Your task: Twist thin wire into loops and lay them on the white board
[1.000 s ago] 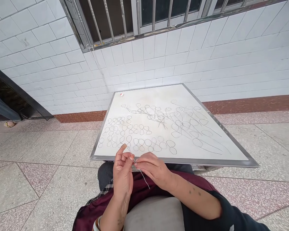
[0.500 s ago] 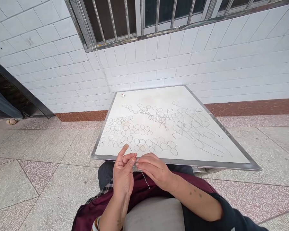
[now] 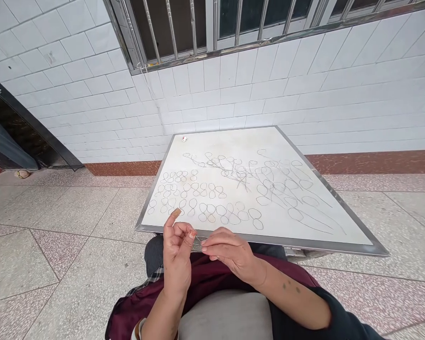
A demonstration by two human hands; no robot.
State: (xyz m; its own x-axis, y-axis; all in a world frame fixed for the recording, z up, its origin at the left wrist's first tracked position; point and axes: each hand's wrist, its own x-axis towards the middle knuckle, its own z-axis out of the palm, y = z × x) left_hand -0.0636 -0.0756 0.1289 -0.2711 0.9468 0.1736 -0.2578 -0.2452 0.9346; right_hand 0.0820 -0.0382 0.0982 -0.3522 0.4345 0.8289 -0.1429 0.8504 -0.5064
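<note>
Between my two hands runs a short stretch of thin wire (image 3: 198, 239), just in front of the table's near edge. My left hand (image 3: 179, 255) pinches one part of it between thumb and fingertip, with another finger raised. The fingertips of my right hand (image 3: 232, 252) are pressed together on the wire, a small gap from the left hand. On the white table (image 3: 230, 139) beyond lie rows of figure-eight wire loops (image 3: 207, 212) at the left. Looped wires with long tails (image 3: 304, 200) spread over the right side, and a tangled bunch of wires (image 3: 230, 167) is in the middle.
A small white and red object (image 3: 184, 139) sits at the table's far left corner. Behind the table stands a tiled wall (image 3: 205, 97) with a barred window above. A grey cushion (image 3: 226, 316) is at my lap. The table has a metal rim.
My hands have moved slightly apart, the left one to the left. The wire end that hung below my right hand no longer shows. The view has shifted a little.
</note>
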